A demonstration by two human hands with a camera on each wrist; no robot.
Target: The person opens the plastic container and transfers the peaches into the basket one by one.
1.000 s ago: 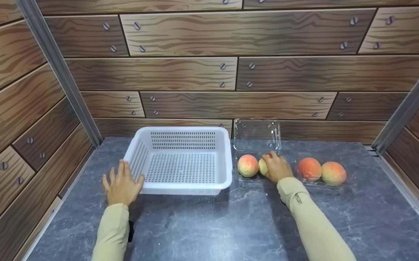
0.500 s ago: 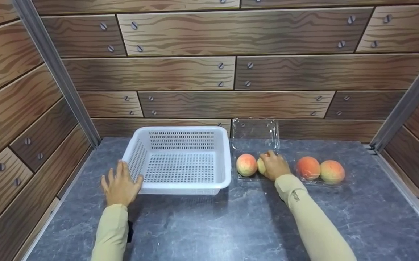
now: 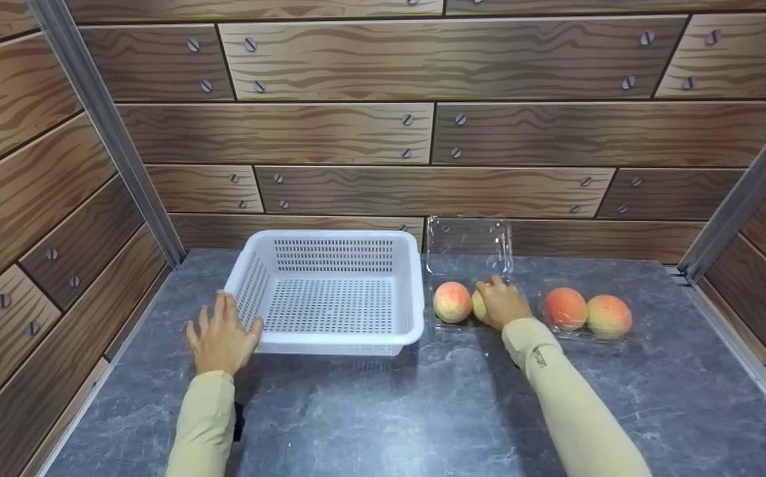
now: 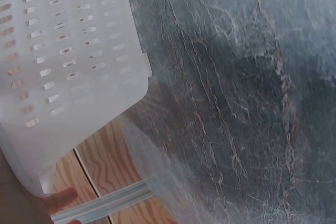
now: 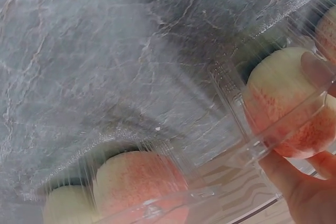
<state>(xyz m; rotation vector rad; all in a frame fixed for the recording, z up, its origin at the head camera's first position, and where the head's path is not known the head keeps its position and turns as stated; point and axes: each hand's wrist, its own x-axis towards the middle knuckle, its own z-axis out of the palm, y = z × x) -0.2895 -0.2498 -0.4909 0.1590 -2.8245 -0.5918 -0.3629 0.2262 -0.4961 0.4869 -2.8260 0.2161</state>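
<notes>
grey tabletop (image 3: 356, 411); left hand (image 3: 222, 339) at basket (image 3: 336, 339), right hand (image 3: 505, 305) gripping peach (image 5: 281, 98)

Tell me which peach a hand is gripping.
The second peach from the left in the head view: the right hand has its fingers round it. The first, third and fourth are not gripped.

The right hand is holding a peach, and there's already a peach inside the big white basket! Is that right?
Not quite: there is no peach inside the big white basket. The head view shows only its bare, slotted bottom and walls. The rest is right: the right hand is holding a peach.
</notes>
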